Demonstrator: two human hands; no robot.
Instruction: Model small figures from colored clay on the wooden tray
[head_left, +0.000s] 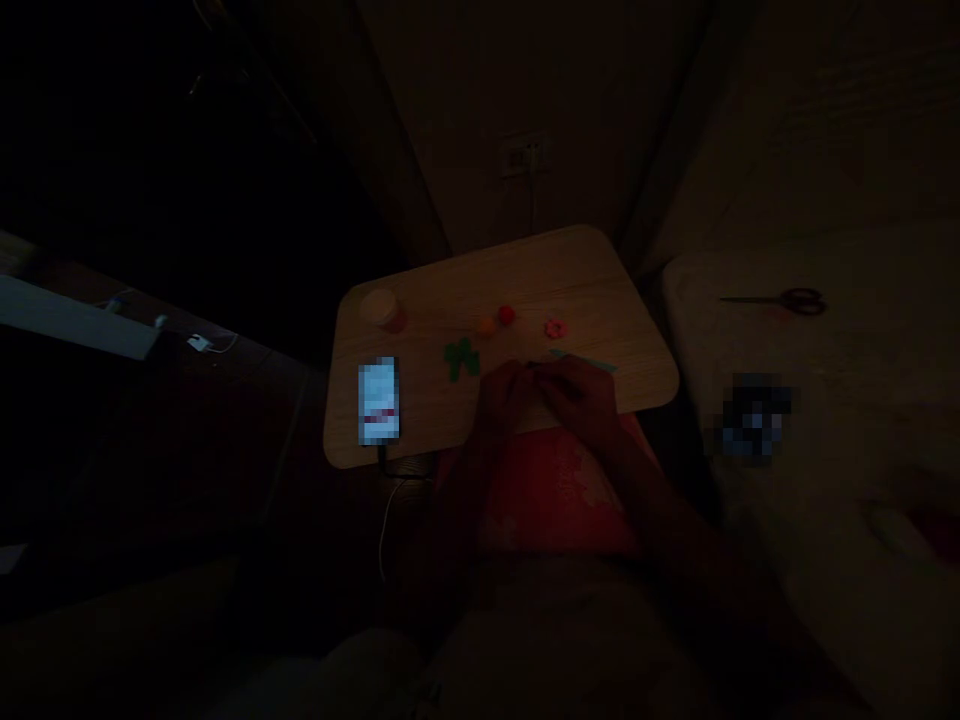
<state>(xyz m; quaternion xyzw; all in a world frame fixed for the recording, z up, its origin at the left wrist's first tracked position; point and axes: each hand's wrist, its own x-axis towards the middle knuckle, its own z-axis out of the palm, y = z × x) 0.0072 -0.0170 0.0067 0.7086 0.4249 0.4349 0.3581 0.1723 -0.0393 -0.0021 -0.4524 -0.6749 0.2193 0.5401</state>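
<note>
In the dim head view my left hand (pixel 504 394) and my right hand (pixel 583 396) meet at the near edge of a small wooden table (pixel 427 410). The fingers of both are closed and pinched together around something small and dark, too dim to name. Beside my right hand lies a thin blue-green strip (pixel 604 366). Just beyond it sits a pink flower-shaped piece (pixel 556 328). A red ball (pixel 506 315) and an orange lump (pixel 487 326) rest farther back. Left of my left hand is a green piece with several lobes (pixel 461 359).
A lidded jar (pixel 382 308) stands at the table's back left, with a lit phone (pixel 379 400) nearer me and a cable under it. On the pale surface to the right lie scissors (pixel 780 301) and a blurred dark item (pixel 754 418). A wall socket (pixel 525 155) is behind the table.
</note>
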